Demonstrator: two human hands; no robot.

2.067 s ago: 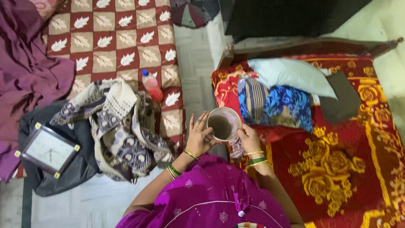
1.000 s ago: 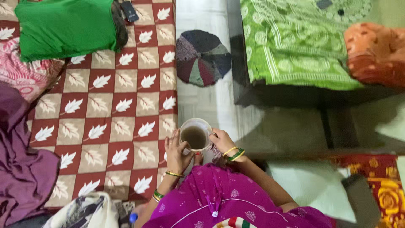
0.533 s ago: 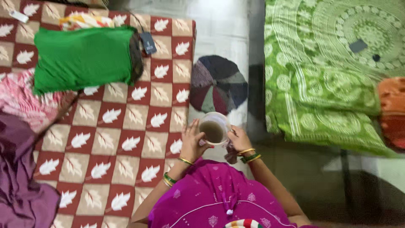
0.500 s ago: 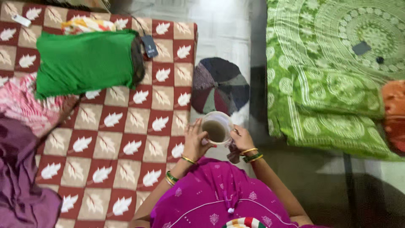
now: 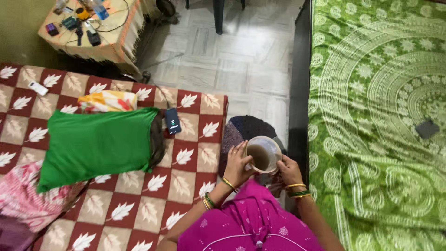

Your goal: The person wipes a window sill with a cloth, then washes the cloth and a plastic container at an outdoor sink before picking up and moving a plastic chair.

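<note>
Green pillow (image 5: 95, 145) now lower-left, cup (image 5: 263, 154) w/ both hands.

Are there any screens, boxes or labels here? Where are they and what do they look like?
Phone: lies on the leaf-patterned bedspread beside the green pillow; dark rectangle, screen lit with small marks.
White remote-like gadget: far left on the same bedspread; small, oblong.
Dark flat rectangle: on the green patterned bedcover, right side; whether it has a screen cannot be told.
No boxes or signs show.
</note>
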